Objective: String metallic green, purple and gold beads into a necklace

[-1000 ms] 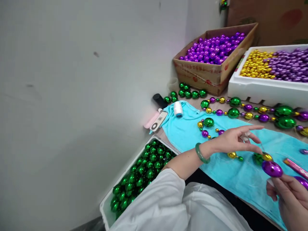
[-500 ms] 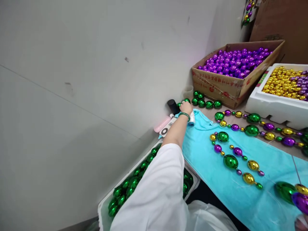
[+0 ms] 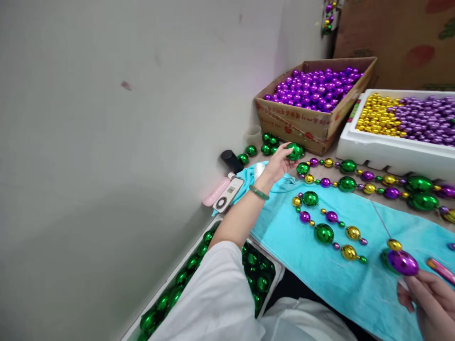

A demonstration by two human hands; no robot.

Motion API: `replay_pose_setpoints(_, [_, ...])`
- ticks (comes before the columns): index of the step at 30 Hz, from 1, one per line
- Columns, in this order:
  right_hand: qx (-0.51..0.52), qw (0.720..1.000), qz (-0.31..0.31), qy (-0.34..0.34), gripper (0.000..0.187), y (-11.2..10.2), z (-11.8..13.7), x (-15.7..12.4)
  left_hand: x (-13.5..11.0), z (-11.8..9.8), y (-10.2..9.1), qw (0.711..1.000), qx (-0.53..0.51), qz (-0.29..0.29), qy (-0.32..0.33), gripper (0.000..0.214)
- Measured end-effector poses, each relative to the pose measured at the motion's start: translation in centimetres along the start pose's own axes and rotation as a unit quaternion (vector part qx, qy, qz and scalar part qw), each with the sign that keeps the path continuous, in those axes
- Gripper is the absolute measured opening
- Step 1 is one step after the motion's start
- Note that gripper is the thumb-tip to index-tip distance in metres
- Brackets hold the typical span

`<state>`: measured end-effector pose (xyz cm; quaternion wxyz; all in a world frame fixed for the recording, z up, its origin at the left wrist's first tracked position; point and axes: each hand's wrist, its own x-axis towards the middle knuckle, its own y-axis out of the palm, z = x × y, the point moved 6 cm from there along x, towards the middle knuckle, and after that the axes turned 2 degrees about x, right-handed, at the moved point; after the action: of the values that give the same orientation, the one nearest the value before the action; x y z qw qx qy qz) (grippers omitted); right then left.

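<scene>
My left hand (image 3: 280, 163), with a green bangle on the wrist, reaches across the table and has its fingers closed around a large shiny green bead (image 3: 295, 151). More green beads (image 3: 266, 148) lie just beyond it. At the lower right, my right hand (image 3: 428, 298) pinches the end of a purple bead (image 3: 403, 263). A gold bead (image 3: 394, 245) and a partly hidden green bead adjoin that purple one, and a thin string runs up from them. Short beaded pieces (image 3: 324, 233) in green, gold and purple lie on the turquoise cloth (image 3: 284, 222) between my hands.
A long bead strand (image 3: 347, 183) lies behind the cloth. A cardboard box (image 3: 295, 121) of purple beads and a white foam box (image 3: 387, 154) of gold and purple beads stand behind. A black cylinder (image 3: 231, 161) and white device (image 3: 227, 195) sit left, above a bin of green beads (image 3: 263, 284).
My left hand has moved right from the loose green beads and now holds one. My right hand has come further into view with the purple bead. The view has shifted right.
</scene>
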<state>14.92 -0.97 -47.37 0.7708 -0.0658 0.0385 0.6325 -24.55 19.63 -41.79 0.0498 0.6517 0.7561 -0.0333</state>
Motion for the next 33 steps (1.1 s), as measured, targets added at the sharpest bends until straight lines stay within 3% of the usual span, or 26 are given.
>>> replay_pose_setpoints(2, [0.0, 1.0, 0.031, -0.006, 0.019, 1.1, 0.9, -0.4, -3.2, 0.4, 4.3, 0.978, -0.176, 0.101, -0.05, 0.034])
replay_pose_setpoints(4, [0.007, 0.999, 0.042, -0.023, 0.018, 1.5, 1.4, -0.7, -6.0, 1.0, 7.6, 0.945, -0.271, 0.151, -0.106, 0.032])
replay_pose_setpoints(7, [0.007, 0.999, 0.036, -0.033, 0.018, 1.3, 1.5, -1.2, -8.9, 1.7, 11.2, 0.913, -0.331, 0.176, -0.161, 0.037])
replay_pose_setpoints(10, [0.02, 0.999, 0.022, -0.028, 0.017, 0.5, 1.2, -1.8, -10.5, 2.3, 13.7, 0.903, -0.347, 0.183, -0.175, 0.041])
replay_pose_setpoints(17, [0.039, 0.999, 0.009, -0.025, 0.018, -1.5, 0.6, -2.9, -12.4, 3.4, 17.1, 0.891, -0.39, 0.143, -0.183, 0.019])
replay_pose_setpoints(22, [0.017, 0.999, 0.013, -0.025, 0.019, -2.0, 0.2, -3.2, -13.1, 3.9, 19.3, 0.899, -0.371, 0.129, -0.196, 0.022])
replay_pose_setpoints(27, [0.009, 1.0, 0.015, -0.013, 0.02, -2.3, -0.5, -3.2, -13.1, 3.7, 20.5, 0.884, -0.416, 0.101, -0.186, 0.011])
replay_pose_setpoints(33, [0.007, 1.0, -0.005, 0.003, 0.022, -2.6, -0.8, -3.1, -13.2, 3.4, 21.1, 0.89, -0.404, 0.102, -0.186, 0.013])
